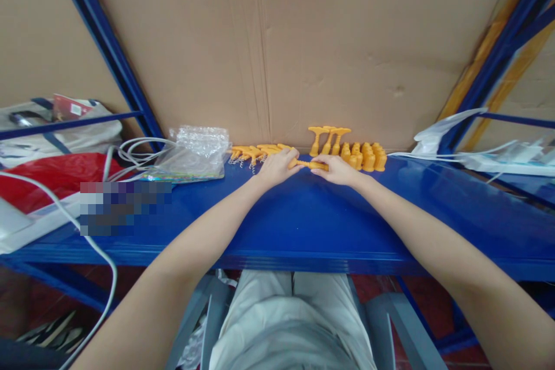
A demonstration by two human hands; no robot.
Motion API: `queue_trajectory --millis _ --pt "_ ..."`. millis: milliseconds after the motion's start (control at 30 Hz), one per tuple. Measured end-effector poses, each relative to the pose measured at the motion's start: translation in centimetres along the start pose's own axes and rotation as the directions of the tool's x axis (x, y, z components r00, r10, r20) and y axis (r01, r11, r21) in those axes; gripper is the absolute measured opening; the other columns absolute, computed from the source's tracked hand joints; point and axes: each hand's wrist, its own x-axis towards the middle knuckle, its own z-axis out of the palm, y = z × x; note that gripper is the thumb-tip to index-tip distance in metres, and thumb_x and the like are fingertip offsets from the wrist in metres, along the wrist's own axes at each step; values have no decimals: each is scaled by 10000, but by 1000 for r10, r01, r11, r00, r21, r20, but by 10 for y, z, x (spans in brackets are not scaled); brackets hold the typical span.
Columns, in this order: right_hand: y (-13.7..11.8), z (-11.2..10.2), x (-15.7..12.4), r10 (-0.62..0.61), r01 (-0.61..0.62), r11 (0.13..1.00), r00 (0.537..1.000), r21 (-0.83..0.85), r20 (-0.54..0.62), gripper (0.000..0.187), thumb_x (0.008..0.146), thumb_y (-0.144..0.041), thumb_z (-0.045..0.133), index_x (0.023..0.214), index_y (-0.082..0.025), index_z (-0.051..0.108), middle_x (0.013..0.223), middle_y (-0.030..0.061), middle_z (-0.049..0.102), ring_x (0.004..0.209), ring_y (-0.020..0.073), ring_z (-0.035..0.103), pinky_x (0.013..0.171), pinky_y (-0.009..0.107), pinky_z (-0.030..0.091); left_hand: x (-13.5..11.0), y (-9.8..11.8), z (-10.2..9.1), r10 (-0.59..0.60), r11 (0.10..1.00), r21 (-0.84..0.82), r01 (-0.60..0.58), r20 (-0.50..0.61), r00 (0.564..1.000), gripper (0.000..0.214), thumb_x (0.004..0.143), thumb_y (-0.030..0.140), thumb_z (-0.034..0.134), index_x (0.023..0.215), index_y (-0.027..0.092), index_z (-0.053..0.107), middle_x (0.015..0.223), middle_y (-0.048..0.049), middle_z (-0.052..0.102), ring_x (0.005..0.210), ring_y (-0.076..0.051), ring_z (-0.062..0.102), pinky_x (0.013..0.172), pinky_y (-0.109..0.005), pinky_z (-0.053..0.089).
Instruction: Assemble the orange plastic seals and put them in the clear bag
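Both my hands meet at the back of a blue shelf [303, 219]. My left hand [277, 166] and my right hand [336, 169] are each closed on an end of one orange plastic piece [309, 165] lying between them. Left of it lies a row of orange T-handled corkscrew parts [251, 153] with small metal spirals. Right of it stand three assembled orange T-handled pieces [329, 139] and a cluster of orange sleeve caps [366, 157].
A crumpled clear plastic bag [197, 150] and white cables [139, 150] lie at left, with a red bag [47, 176] beyond. White plastic bags [451, 139] sit at right. A cardboard sheet [277, 46] backs the shelf, and blue frame posts [113, 63] slant on both sides.
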Motion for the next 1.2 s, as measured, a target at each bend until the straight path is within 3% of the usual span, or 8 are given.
queue_trajectory --millis 167,267,367,467,600,733,900,1200 --pt "-14 2 0 -126 127 942 992 -312 23 217 911 -300 628 1054 -177 734 1076 142 741 1057 314 661 933 446 461 -2 3 0 32 999 5 -32 7 999 277 923 427 600 1098 213 620 1156 -108 693 1030 -273 684 868 -374 537" --pt "-18 0 5 -98 93 923 995 -374 6 192 912 -285 614 940 -152 750 1021 166 718 1035 323 650 897 444 466 -3 5 -1 50 999 4 -50 -21 999 362 942 388 560 1262 220 570 1265 -109 666 1087 -262 672 903 -368 538" --pt "-10 -5 18 32 -50 964 997 -260 -74 127 867 -236 653 833 -154 744 973 144 698 930 274 660 841 383 483 -3 3 -2 25 999 -19 -26 -66 998 456 960 339 507 1397 208 477 1327 -116 636 1112 -240 665 926 -352 540" --pt "5 -13 35 217 -232 970 961 -76 -170 127 826 -242 696 728 -163 706 846 102 693 843 245 667 800 345 497 -3 -4 -2 -22 1000 -11 21 -49 999 417 948 277 502 1359 204 506 1328 -111 635 1156 -244 646 944 -367 539" --pt "19 -20 58 412 -403 911 888 90 -204 216 849 -287 690 673 -168 653 644 52 667 649 201 667 684 303 535 -5 -17 2 -55 998 45 53 51 997 323 925 198 507 1238 183 585 1303 -112 648 1202 -250 624 1001 -378 514" --pt "20 -9 82 537 -501 839 825 213 -176 313 844 -247 715 577 -175 569 546 28 622 541 165 658 601 255 546 -5 -25 5 -81 993 96 69 130 988 302 925 193 515 1214 169 598 1291 -117 659 1208 -249 622 1020 -366 502" --pt "22 16 109 584 -537 801 798 263 -150 264 861 -257 717 637 -151 628 602 46 661 566 158 691 582 245 567 -4 -28 8 -66 991 129 48 140 988 300 921 201 505 1195 160 618 1241 -118 680 1188 -250 624 1031 -382 498" --pt "40 41 126 578 -576 814 789 76 -210 180 894 -298 675 873 -134 746 795 113 754 805 222 756 759 308 595 -5 -27 13 -80 983 181 36 240 968 356 916 194 488 1234 165 645 1294 -126 646 1259 -271 575 1087 -444 443"
